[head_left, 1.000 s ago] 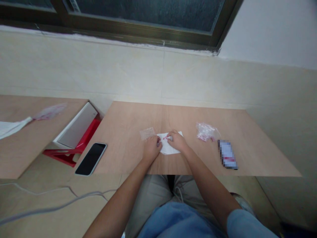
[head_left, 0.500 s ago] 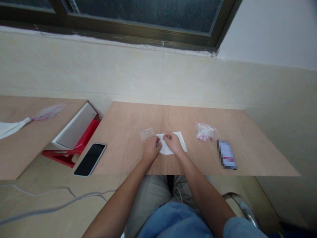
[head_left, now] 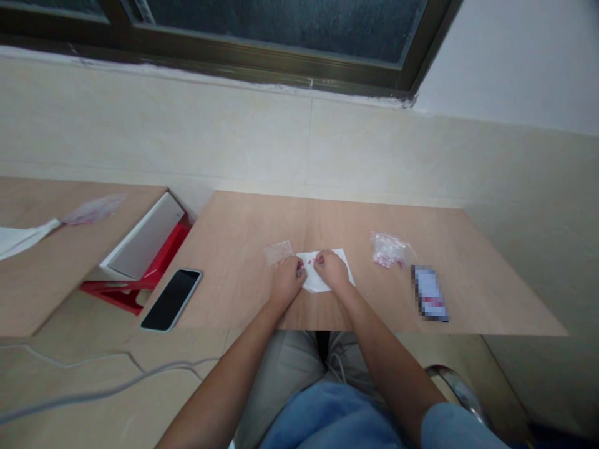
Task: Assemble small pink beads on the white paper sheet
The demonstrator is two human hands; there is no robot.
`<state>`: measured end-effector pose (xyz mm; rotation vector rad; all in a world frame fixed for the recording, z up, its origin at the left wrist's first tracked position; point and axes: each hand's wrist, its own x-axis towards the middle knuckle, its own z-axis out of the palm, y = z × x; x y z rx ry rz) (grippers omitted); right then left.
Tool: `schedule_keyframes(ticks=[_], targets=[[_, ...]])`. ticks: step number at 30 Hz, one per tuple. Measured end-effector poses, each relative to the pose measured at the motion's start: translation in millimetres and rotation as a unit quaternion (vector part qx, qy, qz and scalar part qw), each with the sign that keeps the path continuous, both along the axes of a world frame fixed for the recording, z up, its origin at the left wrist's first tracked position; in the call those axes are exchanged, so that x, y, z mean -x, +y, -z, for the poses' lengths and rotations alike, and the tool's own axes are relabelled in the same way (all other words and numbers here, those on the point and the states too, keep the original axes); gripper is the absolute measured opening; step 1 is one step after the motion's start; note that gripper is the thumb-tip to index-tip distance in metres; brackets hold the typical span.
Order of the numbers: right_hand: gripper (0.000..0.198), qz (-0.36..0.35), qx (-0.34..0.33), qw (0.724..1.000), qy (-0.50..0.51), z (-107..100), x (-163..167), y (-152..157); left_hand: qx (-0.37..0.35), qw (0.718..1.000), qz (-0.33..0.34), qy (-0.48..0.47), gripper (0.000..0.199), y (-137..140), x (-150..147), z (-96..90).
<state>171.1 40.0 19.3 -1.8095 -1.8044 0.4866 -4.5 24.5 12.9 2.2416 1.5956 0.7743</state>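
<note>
A white sheet of paper point(head_left: 317, 285) lies on the wooden table, with several tiny pink-red pieces point(head_left: 311, 262) on it between my hands. My left hand point(head_left: 286, 277) rests at the paper's left edge, its fingers curled closed; what they hold is too small to make out. On the paper's right part, my right hand point(head_left: 330, 268) has thumb and fingers pinched together, and anything inside the pinch is hidden. Just beyond my left hand lies a small clear plastic bag point(head_left: 277, 252), flat on the table.
To the right sit a crumpled clear bag point(head_left: 389, 251) with pinkish contents and a phone point(head_left: 429, 293) with a blurred screen. A dark-screened phone point(head_left: 171, 300) lies at the table's left edge. Beyond a gap stands another table point(head_left: 28, 280), with a red stool point(head_left: 159, 262) and white box point(head_left: 143, 240) between.
My right hand has shifted slightly right, away from my left hand, uncovering the small pink-red pieces on the paper. My left hand stays in place.
</note>
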Motion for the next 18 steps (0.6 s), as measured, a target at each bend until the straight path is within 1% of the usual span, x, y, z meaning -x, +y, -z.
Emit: schedule_keyframes(ticks=[3, 4, 5, 7, 8, 9, 10, 12, 13, 14, 16, 18], targets=[[0.009, 0.04, -0.01, 0.995, 0.089, 0, 3, -4, 0.003, 1.0, 0.001, -0.003, 0.013, 0, 0, -0.3], [0.011, 0.042, -0.013, 0.991, 0.124, -1, 5, -7, 0.004, 1.0, 0.0, -0.004, 0.012, -1, 0, -0.3], [0.013, 0.023, -0.012, 0.988, 0.155, -1, 7, -10, 0.006, 1.0, -0.001, -0.006, 0.012, -1, 0, -0.2], [0.016, -0.057, -0.002, 0.981, 0.188, -1, 11, -14, 0.01, 1.0, -0.001, -0.009, 0.011, -1, 0, -0.1], [0.016, -0.089, 0.001, 0.978, 0.189, 0, 12, -15, 0.01, 1.0, -0.001, -0.011, 0.011, -1, 0, -0.1], [0.017, -0.1, -0.001, 0.978, 0.183, 0, 12, -14, 0.01, 1.0, 0.0, -0.012, 0.011, -1, 0, -0.1], [0.017, -0.086, -0.005, 0.982, 0.169, 1, 11, -13, 0.01, 1.0, 0.001, -0.012, 0.011, -1, 0, -0.3], [0.016, -0.028, -0.017, 0.991, 0.126, 3, 6, -6, 0.012, 1.0, 0.0, -0.011, 0.013, -1, 0, -0.7], [0.015, -0.013, -0.018, 0.994, 0.103, 4, 3, -2, 0.013, 1.0, 0.0, -0.011, 0.013, -1, 0, -0.9], [0.016, -0.016, -0.018, 0.996, 0.082, 5, -1, 2, 0.013, 1.0, 0.0, -0.01, 0.014, -1, 0, -1.2], [0.018, -0.052, -0.015, 0.997, 0.05, 6, -7, 9, 0.013, 1.0, -0.001, -0.008, 0.015, -1, 0, -1.6], [0.012, -0.075, -0.015, 0.996, 0.041, 8, -10, 12, 0.011, 1.0, -0.003, -0.004, 0.014, -1, 0, -1.8]])
